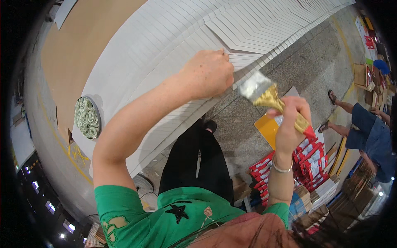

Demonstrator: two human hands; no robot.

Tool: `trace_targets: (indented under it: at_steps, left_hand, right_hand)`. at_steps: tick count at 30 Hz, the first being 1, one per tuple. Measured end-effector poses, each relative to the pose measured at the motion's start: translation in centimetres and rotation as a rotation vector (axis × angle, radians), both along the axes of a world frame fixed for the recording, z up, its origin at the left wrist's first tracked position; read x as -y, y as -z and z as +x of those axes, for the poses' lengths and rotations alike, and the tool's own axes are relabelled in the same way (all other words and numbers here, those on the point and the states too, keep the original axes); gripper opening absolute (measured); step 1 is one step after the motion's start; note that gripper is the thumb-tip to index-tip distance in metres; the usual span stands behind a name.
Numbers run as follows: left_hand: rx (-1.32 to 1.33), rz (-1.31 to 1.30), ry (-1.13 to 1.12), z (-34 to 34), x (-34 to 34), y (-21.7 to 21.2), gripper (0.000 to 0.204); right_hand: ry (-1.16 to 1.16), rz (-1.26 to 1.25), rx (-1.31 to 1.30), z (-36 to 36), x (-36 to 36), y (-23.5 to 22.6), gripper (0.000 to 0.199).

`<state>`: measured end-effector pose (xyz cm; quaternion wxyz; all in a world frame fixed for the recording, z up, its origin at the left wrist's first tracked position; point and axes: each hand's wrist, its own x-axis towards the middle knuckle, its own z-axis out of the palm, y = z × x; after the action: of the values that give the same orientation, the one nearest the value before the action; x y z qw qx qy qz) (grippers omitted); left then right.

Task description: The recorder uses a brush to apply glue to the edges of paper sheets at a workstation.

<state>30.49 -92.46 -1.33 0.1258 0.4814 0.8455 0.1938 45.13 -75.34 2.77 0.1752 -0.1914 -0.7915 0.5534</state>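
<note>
White paper sheets (165, 39) lie fanned out in overlapping rows along the table, their edges showing as many thin lines. My left hand (211, 72) rests on them near the table's front edge, its fingers curled closed. What they pinch, if anything, is hidden beneath the hand. My right hand (292, 118) grips a wide paintbrush (271, 99) by its yellow, red-ended handle. The brush's pale bristle end points left, just off the sheets' near edge and a little right of my left hand. One sheet's corner stands slightly raised beyond my left hand.
A round container of rolled pale green strips (87, 117) stands on the left of the table. Brown board (82, 41) covers the far left. On the floor at right are red packets (310, 161), a yellow sheet (266, 130) and cardboard boxes. Another person (366, 128) is at the far right.
</note>
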Motion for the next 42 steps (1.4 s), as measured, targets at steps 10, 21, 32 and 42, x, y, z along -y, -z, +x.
trace_targets:
  at_steps: [10, 21, 32, 42]
  left_hand:
    - [-0.061, -0.184, -0.024, 2.5, 3.7, -1.1, 0.019]
    - [0.001, -0.119, 0.04, 1.8, 3.9, -0.8, 0.021]
    - [-0.049, -0.118, 0.096, 1.5, 4.3, -1.1, 0.022]
    - [-0.044, -0.119, 0.091, 1.7, 4.0, -1.2, 0.023]
  right_hand:
    - [0.118, -0.227, -0.204, 0.8, 2.0, -0.8, 0.011]
    - [0.046, -0.129, -0.04, 0.6, 4.8, 0.0, 0.008]
    - [-0.007, -0.113, -0.024, 2.6, 6.3, -0.5, 0.009]
    - [0.108, -0.167, -0.057, 2.8, 7.7, -1.4, 0.007]
